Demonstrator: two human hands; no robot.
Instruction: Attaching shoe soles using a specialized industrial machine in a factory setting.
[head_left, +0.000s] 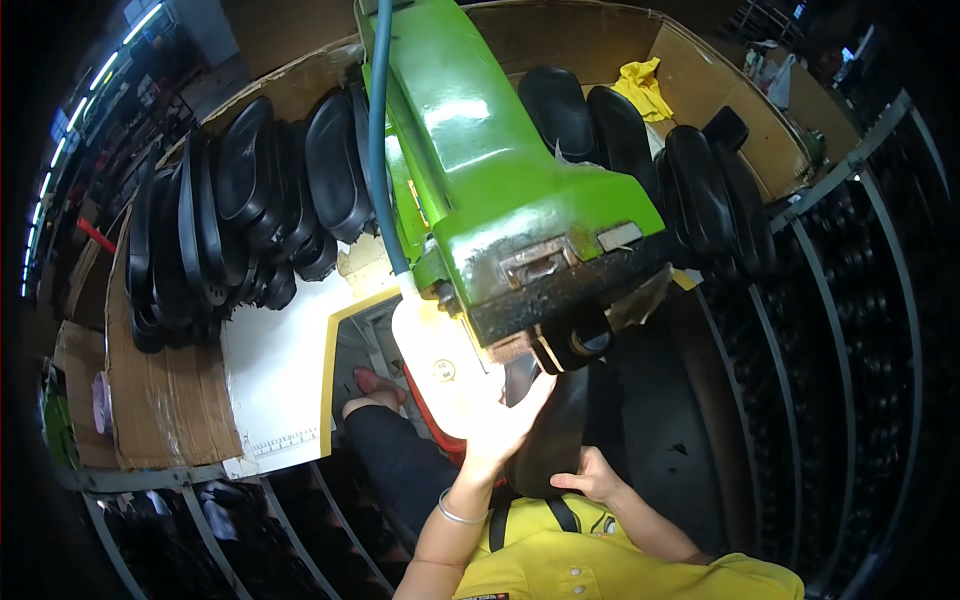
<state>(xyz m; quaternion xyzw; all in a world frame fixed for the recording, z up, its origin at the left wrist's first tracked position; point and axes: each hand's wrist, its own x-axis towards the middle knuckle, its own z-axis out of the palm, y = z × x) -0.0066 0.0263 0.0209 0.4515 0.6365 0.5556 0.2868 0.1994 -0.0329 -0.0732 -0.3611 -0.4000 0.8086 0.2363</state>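
A long black shoe sole [553, 430] is tilted under the front end of a green machine [520, 195], its far end reaching the dark machine head [572, 338]. My left hand [508, 412], brightly lit, grips the sole's left side near that head. Lower down, by my yellow shirt, my right hand [594, 476] holds the near end with the thumb on top. The sole's far tip is partly hidden by the machine and my left fingers.
Black soles [248, 165] lean in rows along the white table [275, 375] at left. More soles [697, 185] and a yellow cloth [643, 88] lie at right by cardboard [735, 100]. A blue hose [380, 140] runs down the machine. Metal racks [835, 290] flank me.
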